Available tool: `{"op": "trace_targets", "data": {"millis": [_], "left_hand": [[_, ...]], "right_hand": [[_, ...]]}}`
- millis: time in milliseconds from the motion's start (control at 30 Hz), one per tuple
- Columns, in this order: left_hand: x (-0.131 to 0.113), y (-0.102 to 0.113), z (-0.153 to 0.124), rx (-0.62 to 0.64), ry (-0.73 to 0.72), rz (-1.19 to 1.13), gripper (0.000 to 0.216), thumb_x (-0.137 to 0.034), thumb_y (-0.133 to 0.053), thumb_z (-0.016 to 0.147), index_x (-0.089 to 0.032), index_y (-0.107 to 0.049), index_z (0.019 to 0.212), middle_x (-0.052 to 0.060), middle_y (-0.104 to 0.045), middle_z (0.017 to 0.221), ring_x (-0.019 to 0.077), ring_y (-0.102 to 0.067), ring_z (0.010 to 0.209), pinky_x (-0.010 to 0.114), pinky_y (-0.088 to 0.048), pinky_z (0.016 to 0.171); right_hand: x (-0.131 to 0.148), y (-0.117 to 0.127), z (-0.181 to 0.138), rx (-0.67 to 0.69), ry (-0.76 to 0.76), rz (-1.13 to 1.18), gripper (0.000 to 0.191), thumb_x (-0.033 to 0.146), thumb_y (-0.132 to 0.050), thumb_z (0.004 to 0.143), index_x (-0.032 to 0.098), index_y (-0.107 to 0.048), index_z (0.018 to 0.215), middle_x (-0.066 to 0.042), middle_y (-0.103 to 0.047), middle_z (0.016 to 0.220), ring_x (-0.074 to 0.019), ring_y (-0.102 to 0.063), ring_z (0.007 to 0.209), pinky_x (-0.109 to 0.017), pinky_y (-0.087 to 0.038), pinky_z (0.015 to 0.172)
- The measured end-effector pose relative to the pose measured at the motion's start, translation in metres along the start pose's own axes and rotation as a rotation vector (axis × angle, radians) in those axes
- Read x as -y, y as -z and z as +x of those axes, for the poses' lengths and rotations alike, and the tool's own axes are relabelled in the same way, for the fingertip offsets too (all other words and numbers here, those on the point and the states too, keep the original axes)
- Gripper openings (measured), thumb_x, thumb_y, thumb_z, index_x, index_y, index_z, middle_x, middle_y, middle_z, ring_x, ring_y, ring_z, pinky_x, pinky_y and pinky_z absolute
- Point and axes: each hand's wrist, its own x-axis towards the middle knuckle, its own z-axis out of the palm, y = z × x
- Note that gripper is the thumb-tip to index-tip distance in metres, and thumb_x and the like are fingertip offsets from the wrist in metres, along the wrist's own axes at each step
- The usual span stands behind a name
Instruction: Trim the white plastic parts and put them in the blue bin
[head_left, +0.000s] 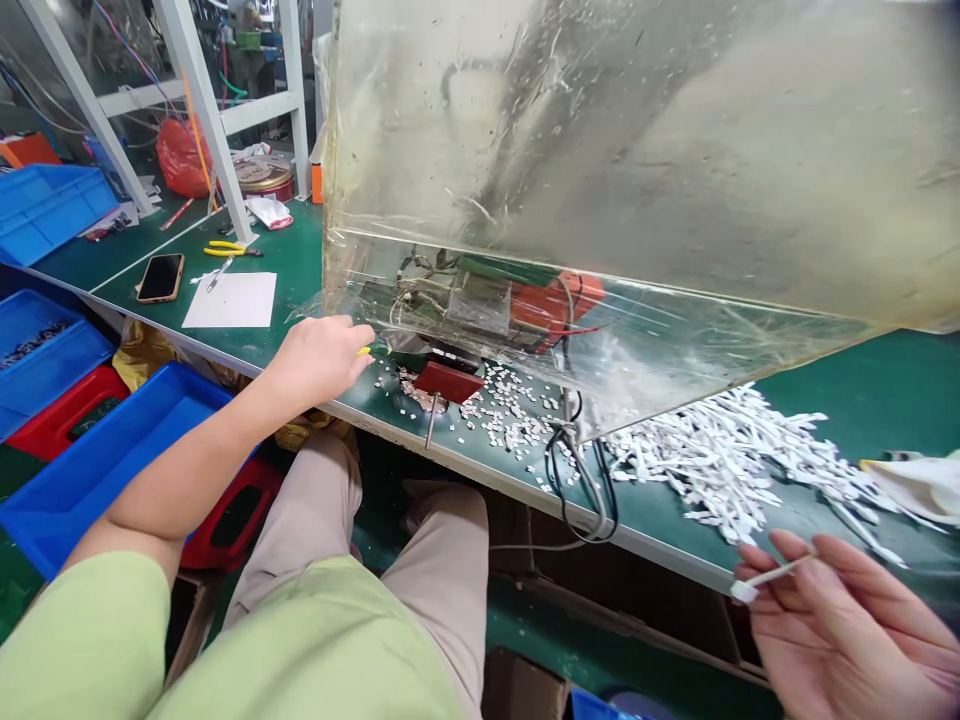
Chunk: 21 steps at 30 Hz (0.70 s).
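My left hand (319, 355) reaches to the green bench edge under a clear plastic guard (637, 180), its fingers closed around a small yellow-green handle (365, 350) beside a red block (448, 382) of a small machine. Tiny white cut pieces (510, 410) lie scattered around that block. My right hand (840, 620) is low at the right, below the bench edge, pinching a thin white wire with a white end piece (769, 577) between thumb and fingers. A heap of similar white wires (735, 455) lies on the bench just above it.
A phone (160, 277), a white sheet (232, 300) and yellow-handled pliers (229, 248) lie on the green bench (300, 260) at the left. Blue bins (90, 470) and red bins stand left of my knees. A black cable loop (581, 485) hangs over the bench edge.
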Motion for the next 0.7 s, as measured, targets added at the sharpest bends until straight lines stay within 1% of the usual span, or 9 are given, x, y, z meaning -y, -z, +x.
{"op": "trace_targets", "data": {"millis": [67,167,267,333,433,500,533,600,700], "left_hand": [[-0.005,0.0,0.007,0.008,-0.059,0.004,0.025,-0.033,-0.052,0.084,-0.018,-0.067,0.098,0.009,-0.066,0.089,0.0252,-0.064,0.082,0.032,-0.045,0.065],[-0.026,-0.006,0.018,0.007,-0.171,-0.06,0.024,-0.03,-0.051,0.085,-0.018,-0.067,0.098,0.008,-0.066,0.09,0.0231,-0.064,0.082,0.03,-0.045,0.066],[-0.05,-0.018,0.02,0.017,-0.305,-0.189,0.023,-0.03,-0.052,0.084,-0.02,-0.067,0.099,0.007,-0.066,0.089,0.0208,-0.065,0.083,0.028,-0.046,0.066],[-0.057,-0.027,0.014,-0.01,-0.328,-0.284,0.024,-0.031,-0.053,0.085,-0.02,-0.066,0.102,0.006,-0.067,0.09,0.0194,-0.065,0.084,0.027,-0.047,0.068],[-0.046,-0.038,-0.005,-0.159,-0.205,-0.404,0.026,-0.033,-0.052,0.086,-0.02,-0.065,0.105,0.006,-0.068,0.095,0.0175,-0.064,0.089,0.026,-0.048,0.075],[-0.029,-0.042,-0.019,-0.267,-0.103,-0.442,0.027,-0.034,-0.052,0.086,-0.019,-0.065,0.105,0.005,-0.068,0.099,0.0172,-0.064,0.091,0.026,-0.048,0.079],[-0.02,-0.045,-0.026,-0.307,-0.051,-0.443,0.027,-0.035,-0.053,0.086,-0.019,-0.065,0.105,0.005,-0.068,0.1,0.0173,-0.064,0.092,0.027,-0.048,0.081],[-0.004,-0.05,-0.037,-0.351,0.068,-0.404,0.028,-0.034,-0.054,0.085,-0.019,-0.065,0.106,0.006,-0.068,0.101,0.0184,-0.064,0.093,0.027,-0.047,0.081],[0.013,-0.065,-0.043,-0.32,0.265,-0.272,0.03,-0.034,-0.053,0.085,-0.019,-0.064,0.108,0.009,-0.066,0.1,0.0216,-0.064,0.09,0.03,-0.048,0.077]], "right_hand": [[0.004,-0.005,-0.005,0.029,-0.002,-0.009,0.038,0.035,-0.084,0.04,0.032,-0.074,0.077,-0.008,-0.066,0.088,-0.0218,-0.063,0.07,-0.051,-0.044,0.085],[0.009,-0.015,-0.014,0.086,0.038,-0.025,0.048,0.034,-0.086,0.039,0.031,-0.074,0.085,-0.007,-0.067,0.097,-0.0234,-0.064,0.074,-0.049,-0.048,0.079],[0.013,-0.022,-0.022,0.092,0.098,-0.034,0.05,0.035,-0.088,0.035,0.024,-0.074,0.082,-0.006,-0.067,0.085,-0.0194,-0.064,0.067,-0.039,-0.052,0.07],[0.012,-0.023,-0.025,0.084,0.116,-0.065,0.044,0.039,-0.087,0.039,0.02,-0.073,0.075,-0.005,-0.066,0.073,-0.0167,-0.062,0.06,-0.034,-0.053,0.063],[0.006,-0.023,-0.027,0.12,0.129,-0.125,0.039,0.044,-0.086,0.042,0.017,-0.07,0.066,-0.004,-0.064,0.067,-0.0133,-0.057,0.055,-0.027,-0.048,0.052],[-0.001,-0.026,-0.027,0.181,0.174,-0.148,0.037,0.044,-0.086,0.043,0.018,-0.068,0.063,-0.004,-0.065,0.07,-0.0138,-0.058,0.06,-0.025,-0.048,0.053],[-0.004,-0.03,-0.028,0.229,0.194,-0.162,0.035,0.043,-0.086,0.046,0.018,-0.068,0.064,-0.004,-0.065,0.071,-0.0145,-0.059,0.064,-0.025,-0.048,0.056],[-0.011,-0.04,-0.03,0.374,0.189,-0.21,0.031,0.043,-0.083,0.053,0.019,-0.069,0.068,-0.004,-0.065,0.071,-0.0152,-0.06,0.067,-0.026,-0.049,0.06],[-0.016,-0.062,-0.036,0.611,0.105,-0.264,0.03,0.045,-0.077,0.062,0.019,-0.069,0.075,-0.003,-0.064,0.068,-0.0138,-0.058,0.059,-0.027,-0.05,0.056]]}}
